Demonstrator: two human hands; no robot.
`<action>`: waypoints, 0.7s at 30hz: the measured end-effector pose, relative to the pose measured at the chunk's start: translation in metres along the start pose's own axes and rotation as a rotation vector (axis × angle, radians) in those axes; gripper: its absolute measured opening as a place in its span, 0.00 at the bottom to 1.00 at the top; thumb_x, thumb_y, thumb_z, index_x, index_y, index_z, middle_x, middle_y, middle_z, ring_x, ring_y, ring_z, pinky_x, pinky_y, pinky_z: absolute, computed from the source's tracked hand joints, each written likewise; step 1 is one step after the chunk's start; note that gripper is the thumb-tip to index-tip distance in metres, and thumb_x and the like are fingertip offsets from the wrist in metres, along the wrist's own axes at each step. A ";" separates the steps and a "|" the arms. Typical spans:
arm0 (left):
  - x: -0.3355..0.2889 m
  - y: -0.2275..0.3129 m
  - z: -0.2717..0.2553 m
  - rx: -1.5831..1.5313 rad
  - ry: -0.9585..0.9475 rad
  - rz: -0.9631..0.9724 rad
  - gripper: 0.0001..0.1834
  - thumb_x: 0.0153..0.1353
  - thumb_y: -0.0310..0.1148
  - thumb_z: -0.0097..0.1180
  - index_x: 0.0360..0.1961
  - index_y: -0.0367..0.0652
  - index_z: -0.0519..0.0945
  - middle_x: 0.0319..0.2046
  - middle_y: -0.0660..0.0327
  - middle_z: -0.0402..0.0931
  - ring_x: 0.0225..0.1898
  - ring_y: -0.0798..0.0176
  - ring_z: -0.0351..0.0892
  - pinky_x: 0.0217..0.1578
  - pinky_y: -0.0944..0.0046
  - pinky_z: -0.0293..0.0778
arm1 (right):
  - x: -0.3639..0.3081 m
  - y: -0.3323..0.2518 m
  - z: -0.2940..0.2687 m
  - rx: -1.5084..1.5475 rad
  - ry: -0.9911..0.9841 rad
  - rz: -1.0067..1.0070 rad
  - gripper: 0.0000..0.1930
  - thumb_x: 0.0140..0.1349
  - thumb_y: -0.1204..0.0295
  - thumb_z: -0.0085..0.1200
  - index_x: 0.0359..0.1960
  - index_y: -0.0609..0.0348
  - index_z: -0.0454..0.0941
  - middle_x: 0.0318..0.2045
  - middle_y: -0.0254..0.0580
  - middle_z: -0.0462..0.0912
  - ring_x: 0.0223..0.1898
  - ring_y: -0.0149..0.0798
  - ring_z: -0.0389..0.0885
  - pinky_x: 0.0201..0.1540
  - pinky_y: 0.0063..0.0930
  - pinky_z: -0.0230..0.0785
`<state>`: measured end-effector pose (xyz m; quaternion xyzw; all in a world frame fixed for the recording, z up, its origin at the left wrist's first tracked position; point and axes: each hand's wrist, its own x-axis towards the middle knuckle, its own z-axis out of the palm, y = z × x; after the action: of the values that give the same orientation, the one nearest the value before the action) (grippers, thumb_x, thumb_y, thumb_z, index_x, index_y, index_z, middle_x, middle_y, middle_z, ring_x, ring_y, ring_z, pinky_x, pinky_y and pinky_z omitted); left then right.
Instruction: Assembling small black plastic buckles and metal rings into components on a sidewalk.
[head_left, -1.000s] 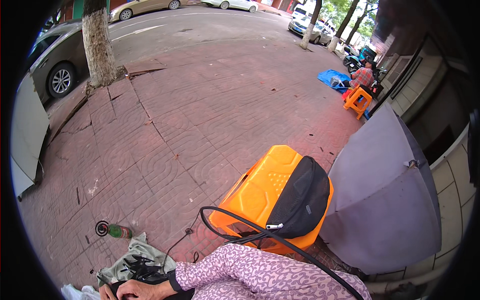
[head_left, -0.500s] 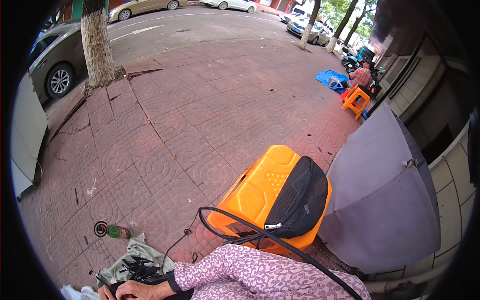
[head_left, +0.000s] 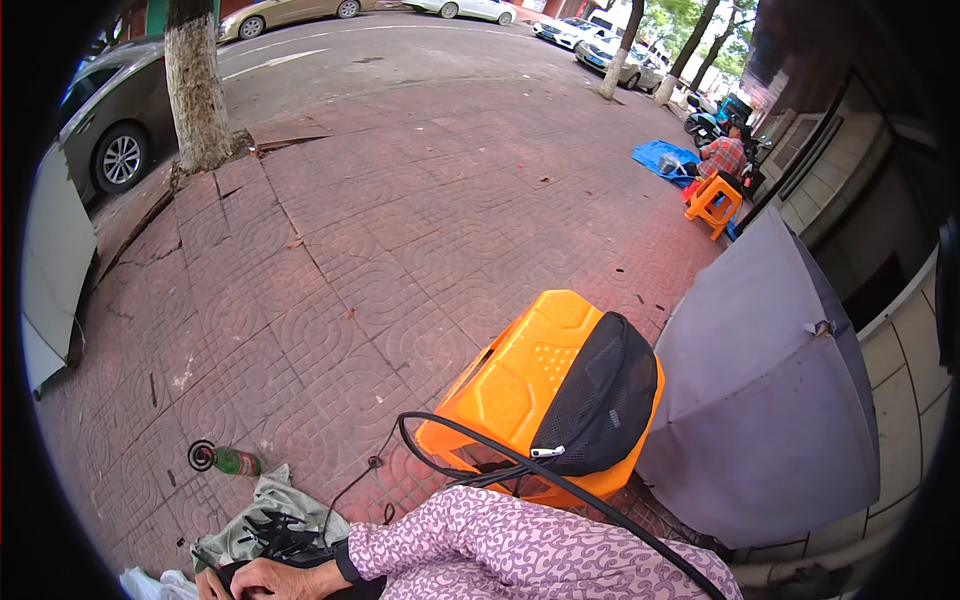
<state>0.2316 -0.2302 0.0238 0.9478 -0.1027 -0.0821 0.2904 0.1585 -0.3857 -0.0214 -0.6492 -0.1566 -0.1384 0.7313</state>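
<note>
At the lower left edge my right hand [head_left: 275,579] comes out of a purple-patterned sleeve with a dark cuff. Its fingers curl downward over black material, closed on something I cannot make out. Just left of it, part of my left hand [head_left: 209,584] shows; the lower edge cuts off most of it, so its grip is hidden. Beyond both hands lies a grey-green cloth [head_left: 228,542] with several slim black pieces [head_left: 275,532] heaped on it. A green bottle [head_left: 237,461] lies past the cloth, a black ring [head_left: 202,456] at its left end.
To the right stands an orange plastic stool [head_left: 505,390] with a black mesh bag [head_left: 600,400] on it. A black cable [head_left: 590,510] arches across my sleeve. Beside the stool leans a grey umbrella [head_left: 760,400]. White plastic [head_left: 160,583] lies lower left. Another person [head_left: 722,155] sits far right.
My hands stay nearly in place at the lower edge. The view has shifted very slightly, and more of a white car shows far down the street.
</note>
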 end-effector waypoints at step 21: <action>0.003 -0.002 0.001 -0.004 0.020 0.032 0.25 0.70 0.45 0.44 0.50 0.33 0.80 0.47 0.46 0.80 0.49 0.47 0.78 0.52 0.56 0.69 | 0.005 -0.002 -0.001 -0.006 0.010 -0.007 0.12 0.57 0.74 0.49 0.40 0.60 0.82 0.36 0.46 0.84 0.39 0.45 0.83 0.42 0.37 0.73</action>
<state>0.2348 -0.2300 0.0216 0.9463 -0.1149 -0.0683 0.2943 0.1624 -0.3873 -0.0176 -0.6500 -0.1551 -0.1447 0.7297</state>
